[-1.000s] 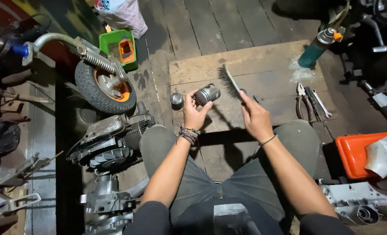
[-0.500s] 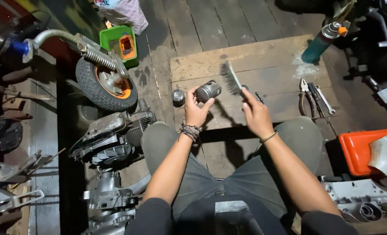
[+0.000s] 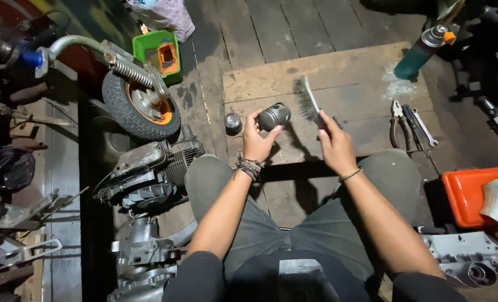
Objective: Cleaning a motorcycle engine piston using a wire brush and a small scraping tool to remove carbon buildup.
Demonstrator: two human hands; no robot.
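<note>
— What is held at the centre of the frame?

— A short, dull-grey metal cylinder (image 3: pixel 273 116), smooth-sided and shaped like a piston, is gripped by the fingertips of the left hand (image 3: pixel 257 141) above the pale wooden board (image 3: pixel 349 72). A wire brush (image 3: pixel 308 100) with stiff grey bristles is clasped in the closed fingers of the right hand (image 3: pixel 334 144), just right of the cylinder; whether the two touch cannot be told.

— And what is seen around them?

— A small round metal part (image 3: pixel 233 122) is seen on the planks just left of the cylinder. A small ribbed rubber tyre on an orange rim (image 3: pixel 142 109) is found at the upper left, a finned grey engine casing (image 3: pixel 148 176) below it. Pliers and a spanner (image 3: pixel 408 120) are laid at the right, an orange plastic tray (image 3: pixel 473 193) at the right edge, and a teal spray can (image 3: pixel 422 50) at the upper right.
</note>
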